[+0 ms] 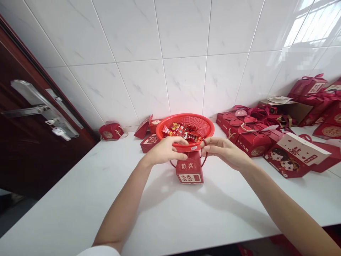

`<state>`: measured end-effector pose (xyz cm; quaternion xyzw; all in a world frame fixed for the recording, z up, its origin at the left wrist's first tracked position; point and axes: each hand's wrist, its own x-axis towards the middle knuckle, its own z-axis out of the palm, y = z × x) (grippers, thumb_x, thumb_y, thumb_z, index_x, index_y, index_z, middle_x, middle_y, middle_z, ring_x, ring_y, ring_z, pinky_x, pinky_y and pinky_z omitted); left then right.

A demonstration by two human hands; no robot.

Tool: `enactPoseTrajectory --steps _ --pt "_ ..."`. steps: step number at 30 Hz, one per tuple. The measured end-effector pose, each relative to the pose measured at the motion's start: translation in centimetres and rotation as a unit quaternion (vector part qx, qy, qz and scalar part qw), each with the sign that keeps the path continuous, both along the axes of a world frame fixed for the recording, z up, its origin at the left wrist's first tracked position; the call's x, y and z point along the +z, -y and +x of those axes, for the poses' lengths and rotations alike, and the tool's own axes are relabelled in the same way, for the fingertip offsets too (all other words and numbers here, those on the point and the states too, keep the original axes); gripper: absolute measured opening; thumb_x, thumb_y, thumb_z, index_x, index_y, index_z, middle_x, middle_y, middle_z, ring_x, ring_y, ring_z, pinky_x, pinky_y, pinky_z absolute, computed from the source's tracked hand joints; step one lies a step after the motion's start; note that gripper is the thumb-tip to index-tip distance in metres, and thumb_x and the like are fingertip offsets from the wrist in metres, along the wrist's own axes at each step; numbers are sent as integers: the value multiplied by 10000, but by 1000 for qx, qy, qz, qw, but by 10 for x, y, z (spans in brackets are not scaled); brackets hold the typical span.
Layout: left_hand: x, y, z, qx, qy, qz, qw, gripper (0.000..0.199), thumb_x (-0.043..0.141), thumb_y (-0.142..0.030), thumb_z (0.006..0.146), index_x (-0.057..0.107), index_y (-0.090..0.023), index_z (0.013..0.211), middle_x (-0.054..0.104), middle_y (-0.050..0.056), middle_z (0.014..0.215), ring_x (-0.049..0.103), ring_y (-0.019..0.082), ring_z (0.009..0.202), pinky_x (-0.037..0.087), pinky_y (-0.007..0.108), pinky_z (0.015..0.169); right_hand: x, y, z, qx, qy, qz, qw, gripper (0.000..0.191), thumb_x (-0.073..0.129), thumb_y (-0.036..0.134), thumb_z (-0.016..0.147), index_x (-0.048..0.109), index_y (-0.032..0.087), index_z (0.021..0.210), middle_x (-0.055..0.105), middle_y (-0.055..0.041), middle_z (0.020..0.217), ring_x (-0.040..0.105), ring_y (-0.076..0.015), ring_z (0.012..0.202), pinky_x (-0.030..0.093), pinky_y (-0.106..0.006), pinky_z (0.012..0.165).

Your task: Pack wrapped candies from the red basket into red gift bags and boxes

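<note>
1 red box (188, 170) w/ 1 cord (205, 160) sits mid-table (165, 217); 1 basket (205, 125) w/ several sweets (182, 131) at its 12 o'clock. R hand (226, 151) pinches cord, box's 1 o'clock; L hand (165, 151) half-curled, 11 o'clock, grip unclear.

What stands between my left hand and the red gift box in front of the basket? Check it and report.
Nothing visible: the left hand's thumb overlaps the upper part of the gift box in this view. The red basket sits behind the box, out of the way.
</note>
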<state>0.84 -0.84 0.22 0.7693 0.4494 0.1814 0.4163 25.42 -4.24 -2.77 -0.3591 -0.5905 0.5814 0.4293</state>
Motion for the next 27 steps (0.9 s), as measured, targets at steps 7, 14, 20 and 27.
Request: enactPoseTrajectory --steps 7,14,20,27 --pt "12 20 1 -130 298 -46 945 489 773 -357 823 627 -234 1273 551 127 1447 543 340 1341 500 485 1059 3 10 -23 -82 116 117 983 310 745 419 808 558 208 938 670 -8 803 631 -181 743 505 -330 688" --pt "-3 33 23 -138 364 -8 921 582 803 -343 788 602 -251 1326 475 121 1549 352 367 1501 324 525 1221 -11 18 -42 -212 213 204 932 202 625 389 856 512 233 917 628 1 798 571 -182 700 440 -315 640" --pt "-6 31 26 -150 408 8 901 488 794 -351 758 657 -241 1213 445 109 1584 309 371 1524 313 517 1227 -18 20 -47 -228 203 233 923 206 556 354 864 478 226 722 549 -6 707 471 -169 676 400 -306 631" --pt "-11 31 29 -164 384 18 908 506 792 -391 760 663 -244 1227 426 109 1594 339 375 1510 304 528 1234 -19 20 -52 -193 102 185 958 239 611 430 865 561 210 787 588 -5 748 527 -165 693 437 -288 626"
